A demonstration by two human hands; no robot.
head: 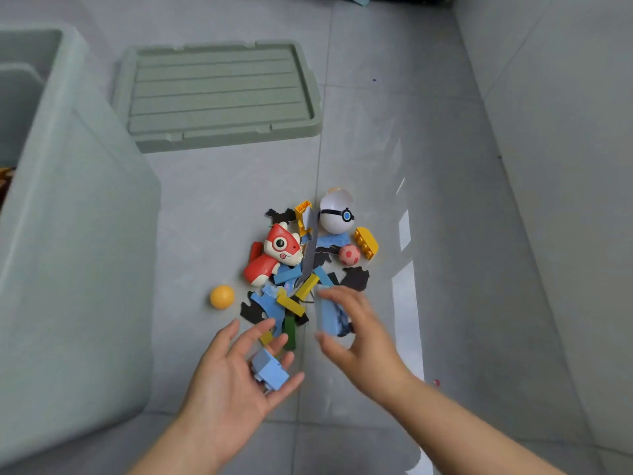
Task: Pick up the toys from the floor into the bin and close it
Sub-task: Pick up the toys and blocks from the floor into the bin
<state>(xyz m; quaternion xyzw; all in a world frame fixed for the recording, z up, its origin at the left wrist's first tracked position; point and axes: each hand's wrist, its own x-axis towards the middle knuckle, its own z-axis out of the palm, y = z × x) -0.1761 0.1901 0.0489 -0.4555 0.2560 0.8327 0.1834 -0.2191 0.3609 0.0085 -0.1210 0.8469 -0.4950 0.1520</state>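
Note:
A heap of toys lies on the grey tiled floor: a red and white fox figure (274,257), a white ball capsule (336,214), a pink ball (349,255), a yellow brick (366,242), an orange ball (222,296), plus blue, yellow and green blocks (291,303) and black puzzle pieces (356,278). My left hand (233,378) is palm up with a light blue brick (270,370) resting on its fingers. My right hand (352,334) grips a blue block (329,317) between thumb and fingers, just right of the heap. The pale green bin (78,255) stands at the left, uncovered.
The bin's green lid (219,94) lies flat on the floor beyond the heap. A grey wall (565,132) runs along the right side. A small red speck (436,382) sits on the floor by my right forearm.

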